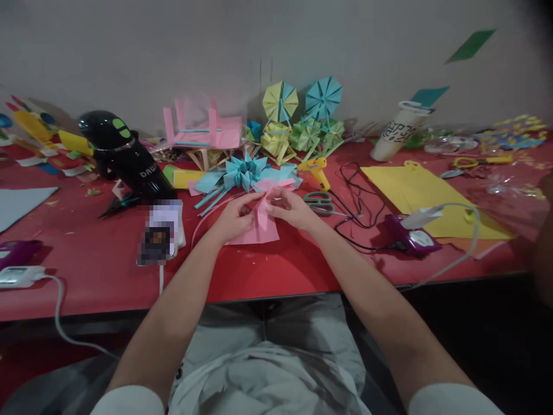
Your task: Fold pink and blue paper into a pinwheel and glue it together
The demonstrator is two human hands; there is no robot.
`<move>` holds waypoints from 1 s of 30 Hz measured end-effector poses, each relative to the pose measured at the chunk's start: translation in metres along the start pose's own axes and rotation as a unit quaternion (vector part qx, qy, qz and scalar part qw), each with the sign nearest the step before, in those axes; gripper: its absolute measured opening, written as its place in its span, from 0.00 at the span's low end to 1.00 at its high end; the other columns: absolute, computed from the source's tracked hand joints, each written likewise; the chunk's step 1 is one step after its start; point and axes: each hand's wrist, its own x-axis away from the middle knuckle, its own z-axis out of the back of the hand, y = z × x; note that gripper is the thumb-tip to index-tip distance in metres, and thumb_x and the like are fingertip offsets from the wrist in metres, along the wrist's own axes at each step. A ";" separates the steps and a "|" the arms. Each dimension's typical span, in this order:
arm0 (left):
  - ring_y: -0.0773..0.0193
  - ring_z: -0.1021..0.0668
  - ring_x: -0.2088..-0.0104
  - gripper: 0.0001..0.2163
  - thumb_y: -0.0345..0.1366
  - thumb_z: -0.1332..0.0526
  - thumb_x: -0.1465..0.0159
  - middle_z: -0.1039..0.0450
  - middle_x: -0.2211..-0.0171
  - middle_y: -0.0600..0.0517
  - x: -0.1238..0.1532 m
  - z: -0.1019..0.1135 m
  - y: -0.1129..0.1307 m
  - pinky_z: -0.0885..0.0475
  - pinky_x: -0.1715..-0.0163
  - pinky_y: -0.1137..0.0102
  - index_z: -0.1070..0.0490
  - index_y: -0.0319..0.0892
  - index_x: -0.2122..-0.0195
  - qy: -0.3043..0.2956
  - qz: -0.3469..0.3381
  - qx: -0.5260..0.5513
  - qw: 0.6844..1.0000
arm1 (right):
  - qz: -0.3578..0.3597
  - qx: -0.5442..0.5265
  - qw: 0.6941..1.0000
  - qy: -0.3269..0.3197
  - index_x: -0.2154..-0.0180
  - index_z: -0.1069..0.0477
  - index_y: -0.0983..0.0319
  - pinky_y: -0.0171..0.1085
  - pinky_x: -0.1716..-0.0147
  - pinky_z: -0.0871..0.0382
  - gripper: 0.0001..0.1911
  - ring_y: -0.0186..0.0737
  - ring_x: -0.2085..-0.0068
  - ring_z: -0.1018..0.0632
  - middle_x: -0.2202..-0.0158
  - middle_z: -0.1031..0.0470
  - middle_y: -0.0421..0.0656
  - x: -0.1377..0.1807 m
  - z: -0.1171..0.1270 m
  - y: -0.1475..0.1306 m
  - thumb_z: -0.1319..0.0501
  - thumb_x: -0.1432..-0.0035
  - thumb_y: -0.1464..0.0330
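Note:
Both hands meet over a pink sheet of paper point(259, 229) lying on the red table point(276, 271). My left hand point(235, 216) has its fingers closed on the sheet's left part, pinching a fold. My right hand point(291, 207) pinches the same pink paper from the right, fingertips pressed together at the fold. Just behind the hands lie blue folded paper fans point(244, 172) and pink strips.
Green-handled scissors point(318, 202) and a yellow glue gun point(317, 170) lie right of the hands. A black bottle point(125, 155), a phone point(162, 230), a yellow sheet point(425, 193), a white cup point(400, 131), paper pinwheels point(302, 115), cables and a purple device point(410, 237) crowd the table.

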 end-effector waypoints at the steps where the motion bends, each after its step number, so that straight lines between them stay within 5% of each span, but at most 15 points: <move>1: 0.62 0.22 0.60 0.31 0.22 0.44 0.49 0.26 0.46 0.45 0.001 0.000 0.000 0.25 0.58 0.64 0.28 0.42 0.43 -0.006 -0.008 -0.016 1.000 | -0.007 -0.010 1.000 0.004 0.59 0.34 0.60 0.45 0.55 0.27 0.28 0.43 0.56 0.24 0.56 0.27 0.46 0.001 -0.002 -0.001 0.30 0.55 0.51; 7: 0.59 0.24 0.47 0.27 0.22 0.46 0.48 0.28 0.44 0.46 0.002 -0.001 0.001 0.30 0.45 0.62 0.24 0.45 0.48 -0.030 -0.060 -0.068 0.995 | -0.007 -0.048 0.999 0.012 0.55 0.32 0.59 0.48 0.47 0.30 0.26 0.46 0.51 0.24 0.52 0.25 0.47 0.001 -0.004 -0.004 0.29 0.54 0.59; 12: 0.59 0.23 0.50 0.23 0.21 0.46 0.49 0.23 0.51 0.46 0.001 0.003 0.005 0.29 0.48 0.63 0.21 0.41 0.56 0.012 -0.012 -0.116 0.993 | -0.063 -0.040 0.994 0.075 0.70 0.31 0.60 0.37 0.66 0.30 0.09 0.37 0.68 0.26 0.71 0.27 0.39 -0.005 0.005 0.006 0.38 0.50 0.62; 16: 0.60 0.23 0.63 0.10 0.29 0.43 0.43 0.22 0.63 0.47 0.003 0.004 0.008 0.27 0.57 0.63 0.24 0.40 0.62 0.069 0.058 -0.180 0.980 | -0.095 0.037 0.992 0.079 0.77 0.35 0.61 0.33 0.77 0.42 0.10 0.32 0.77 0.34 0.80 0.35 0.36 -0.005 0.011 0.009 0.41 0.48 0.64; 21: 0.55 0.23 0.55 0.14 0.28 0.41 0.44 0.24 0.56 0.46 0.006 0.001 0.007 0.29 0.50 0.59 0.26 0.42 0.56 0.042 0.044 -0.298 0.953 | -0.099 0.204 0.974 0.021 0.81 0.43 0.59 0.34 0.78 0.47 0.14 0.31 0.80 0.40 0.85 0.44 0.34 -0.003 0.010 0.004 0.42 0.47 0.68; 25: 0.52 0.25 0.51 0.17 0.31 0.41 0.42 0.27 0.54 0.44 0.009 0.001 0.008 0.31 0.45 0.58 0.25 0.41 0.52 0.002 0.044 -0.356 0.933 | -0.062 0.265 0.962 0.041 0.69 0.32 0.61 0.35 0.74 0.41 0.05 0.33 0.76 0.34 0.80 0.36 0.35 -0.001 0.008 0.006 0.39 0.52 0.71; 30: 0.53 0.24 0.54 0.18 0.33 0.42 0.42 0.28 0.56 0.44 0.009 0.000 0.008 0.29 0.50 0.60 0.23 0.40 0.51 -0.018 0.057 -0.352 0.934 | -0.072 0.287 0.954 0.053 0.45 0.33 0.67 0.35 0.66 0.34 0.29 0.37 0.70 0.27 0.73 0.28 0.38 -0.002 0.008 0.009 0.38 0.51 0.73</move>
